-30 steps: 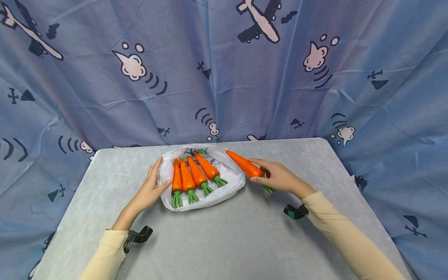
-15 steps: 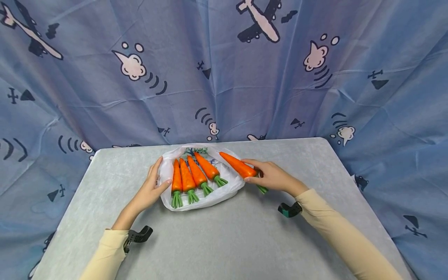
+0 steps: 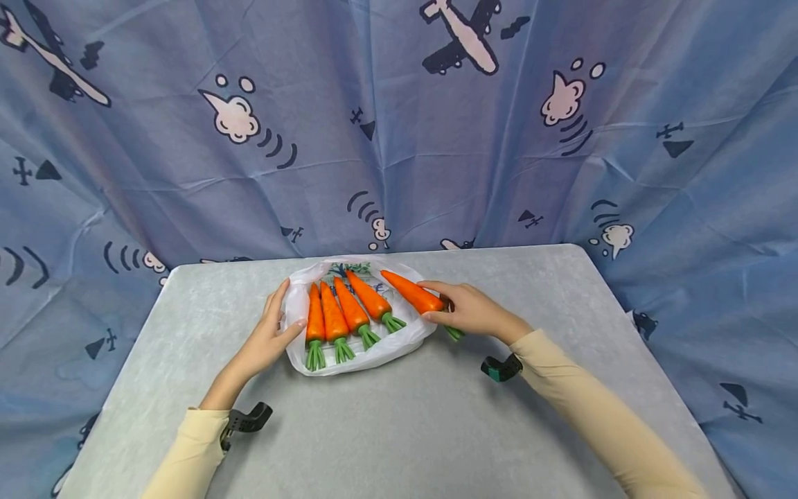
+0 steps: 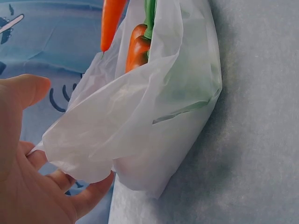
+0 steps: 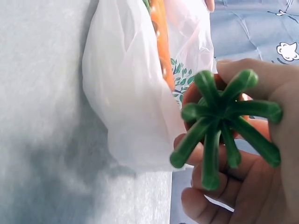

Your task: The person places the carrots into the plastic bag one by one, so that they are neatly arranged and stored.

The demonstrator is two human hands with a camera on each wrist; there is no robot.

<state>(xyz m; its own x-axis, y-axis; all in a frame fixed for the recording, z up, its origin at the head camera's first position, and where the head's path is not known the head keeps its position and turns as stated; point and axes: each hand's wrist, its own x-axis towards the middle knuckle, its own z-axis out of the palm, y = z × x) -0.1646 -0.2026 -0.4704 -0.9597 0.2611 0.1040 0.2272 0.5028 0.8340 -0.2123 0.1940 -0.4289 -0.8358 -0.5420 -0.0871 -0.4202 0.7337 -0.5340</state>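
Observation:
A white plastic bag [image 3: 380, 357] lies with its mouth spread on the table, and several orange carrots [image 3: 334, 313] with green tops lie side by side in it. My left hand [image 3: 263, 344] touches the bag's left side; in the left wrist view its fingers [image 4: 91, 196] lie against the outside of the plastic, the thumb apart. My right hand [image 3: 476, 313] grips another carrot [image 3: 408, 290] near its thick end. This carrot slants over the bag's right part, tip toward the back. Its green stalks [image 5: 217, 123] face the camera in the right wrist view.
The grey table [image 3: 399, 430] ends just behind the bag, with a blue patterned curtain [image 3: 386, 125] beyond. Black wrist devices stick out below the left wrist [image 3: 212, 398] and the right wrist [image 3: 514, 333].
My right hand has moved left with the carrot, bringing its tip from the bag's right rim to over the inside. The left hand and the other carrots have stayed put.

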